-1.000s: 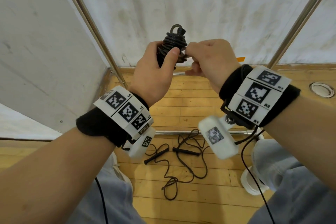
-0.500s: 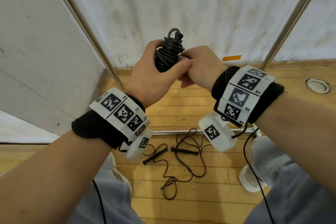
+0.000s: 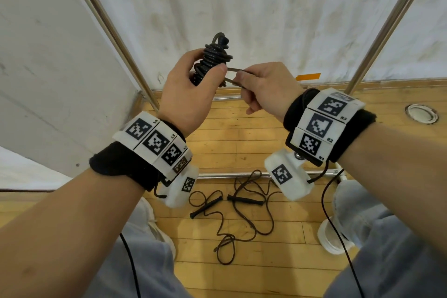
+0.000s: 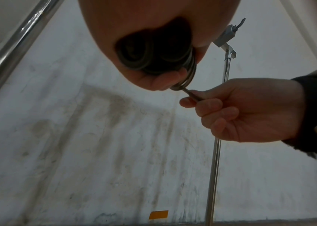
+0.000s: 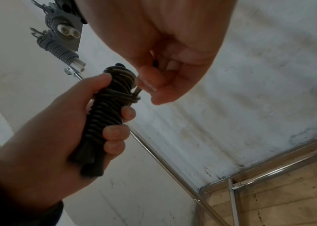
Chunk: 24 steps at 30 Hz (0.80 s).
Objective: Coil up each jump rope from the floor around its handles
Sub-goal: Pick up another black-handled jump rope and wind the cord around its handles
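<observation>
A black jump rope is wound in tight turns round its two handles, making a coiled bundle. My left hand grips this bundle upright at chest height, thumb pressed on the coils. My right hand pinches a short loop of the rope's end and holds it taut, out to the right of the bundle. A second jump rope lies loose and tangled on the wooden floor below, its two black handles side by side.
Metal frame tubes slant up on both sides, with a low bar across the floor. White walls stand ahead and to the left. My knees and white shoes flank the loose rope. A round floor fitting sits at right.
My right hand has moved away to the right from the bundle, drawing a short loop of rope out taut. Before, it was pressed against the coils. My left hand keeps its grip.
</observation>
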Available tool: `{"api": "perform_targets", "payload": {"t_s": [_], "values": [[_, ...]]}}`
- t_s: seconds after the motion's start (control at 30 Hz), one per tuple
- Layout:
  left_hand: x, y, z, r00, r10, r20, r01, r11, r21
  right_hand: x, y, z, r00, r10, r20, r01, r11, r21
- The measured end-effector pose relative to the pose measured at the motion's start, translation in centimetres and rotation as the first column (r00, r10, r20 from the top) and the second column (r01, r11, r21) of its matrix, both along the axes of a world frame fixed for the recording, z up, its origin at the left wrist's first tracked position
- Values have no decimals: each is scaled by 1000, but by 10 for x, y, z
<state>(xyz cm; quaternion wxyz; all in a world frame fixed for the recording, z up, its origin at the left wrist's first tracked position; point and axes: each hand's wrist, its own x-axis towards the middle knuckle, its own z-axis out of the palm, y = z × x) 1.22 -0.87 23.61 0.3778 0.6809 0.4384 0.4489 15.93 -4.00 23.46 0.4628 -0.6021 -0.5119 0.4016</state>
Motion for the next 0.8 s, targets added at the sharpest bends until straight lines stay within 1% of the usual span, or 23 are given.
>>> {"api": "perform_targets", "payload": {"t_s": [0.07, 0.13, 0.2, 0.27, 0.37, 0.5, 0.57, 0.63, 0.7, 0.8], "values": [[-2, -1, 2, 1000, -17, 3, 17, 1000, -16, 0, 0, 0, 1000, -10, -30, 10, 1000, 2], [-5, -4, 6, 998, -64, 5, 65, 998, -17, 2, -1, 1, 999, -11, -46, 12, 1000, 14], [-7, -8, 9, 991, -128, -32, 128, 992, 10, 3, -4, 2, 999, -5, -33, 7, 999, 42], [-8, -10, 10, 985, -154, -73, 155, 988, 14, 1, -7, 1, 1000, -9, 5, 9, 997, 81], [-10, -5, 10, 984, -140, -112, 139, 990, -17, -7, -10, 0, 998, -10, 67, 1, 991, 134], [-9, 0, 4, 974, -125, -190, 117, 992, -54, -15, -11, 0, 992, -20, 125, 3, 991, 134], [-8, 1, 3, 977, -114, -181, 105, 993, -56, -16, -10, 0, 990, -25, 136, 8, 992, 123], [-6, 0, 5, 985, -89, -145, 87, 996, -25, -16, -8, 1, 989, -21, 147, 5, 994, 107], [-4, 0, 8, 989, -48, -137, 51, 999, 20, -16, -8, 3, 985, 4, 175, -19, 996, 88], [-2, 3, 9, 994, 15, -113, -13, 1000, 23, -17, -8, 6, 969, 45, 243, -73, 992, 104]]}}
